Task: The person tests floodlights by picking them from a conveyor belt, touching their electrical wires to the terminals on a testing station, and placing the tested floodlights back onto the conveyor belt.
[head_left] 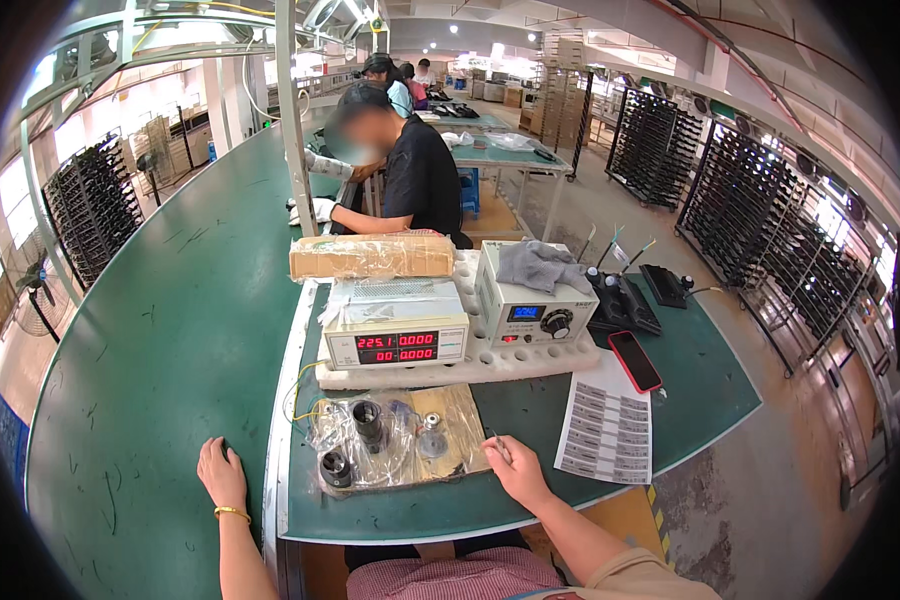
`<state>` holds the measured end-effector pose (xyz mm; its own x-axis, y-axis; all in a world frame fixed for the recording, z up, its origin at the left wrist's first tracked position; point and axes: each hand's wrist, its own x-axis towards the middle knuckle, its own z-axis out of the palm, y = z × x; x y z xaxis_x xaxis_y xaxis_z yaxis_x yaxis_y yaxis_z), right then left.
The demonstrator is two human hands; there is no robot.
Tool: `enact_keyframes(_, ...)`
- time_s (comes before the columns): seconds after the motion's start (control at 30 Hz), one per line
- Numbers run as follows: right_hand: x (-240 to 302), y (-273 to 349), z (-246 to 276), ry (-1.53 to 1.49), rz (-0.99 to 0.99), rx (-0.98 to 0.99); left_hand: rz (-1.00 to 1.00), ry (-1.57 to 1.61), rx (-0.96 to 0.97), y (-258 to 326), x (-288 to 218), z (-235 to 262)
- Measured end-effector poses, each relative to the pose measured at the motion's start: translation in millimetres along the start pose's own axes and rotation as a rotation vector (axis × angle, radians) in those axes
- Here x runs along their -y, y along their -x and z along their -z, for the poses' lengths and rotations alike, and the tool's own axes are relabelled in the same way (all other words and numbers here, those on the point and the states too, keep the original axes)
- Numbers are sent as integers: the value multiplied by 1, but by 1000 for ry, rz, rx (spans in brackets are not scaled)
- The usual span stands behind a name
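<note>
My left hand (222,472) lies on the green bench top with its fingers loosely stretched and nothing in them. At the right edge of a plastic-wrapped board (462,412), my right hand (516,468) pinches a small thin metal rod (500,447). The board carries a tall black cylindrical socket (368,424), a shorter black round socket (336,468) and a small metal-topped fitting (431,440). Behind it stands a white meter (398,335) with red digits. To its right is a white box with a dial (535,318), a grey cloth (540,266) draped on top.
A red phone (634,362) overlaps a printed label sheet (603,430) on the right. Black lamp-like parts with wires (622,302) lie beyond. A taped cardboard box (372,256) sits on the meter. A metal post (292,130) rises near a seated co-worker (420,175).
</note>
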<state>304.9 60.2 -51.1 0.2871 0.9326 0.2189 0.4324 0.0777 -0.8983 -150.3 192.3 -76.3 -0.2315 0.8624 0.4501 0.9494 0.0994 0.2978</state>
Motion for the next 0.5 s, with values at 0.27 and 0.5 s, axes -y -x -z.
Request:
enact_keyframes(0.27,3,-1,-1,15,53,-12,-13,8,-8,1,1,-1)
enact_keyframes(0.5,5,-1,1,66,-12,5,-3,13,-16,1,1,-1)
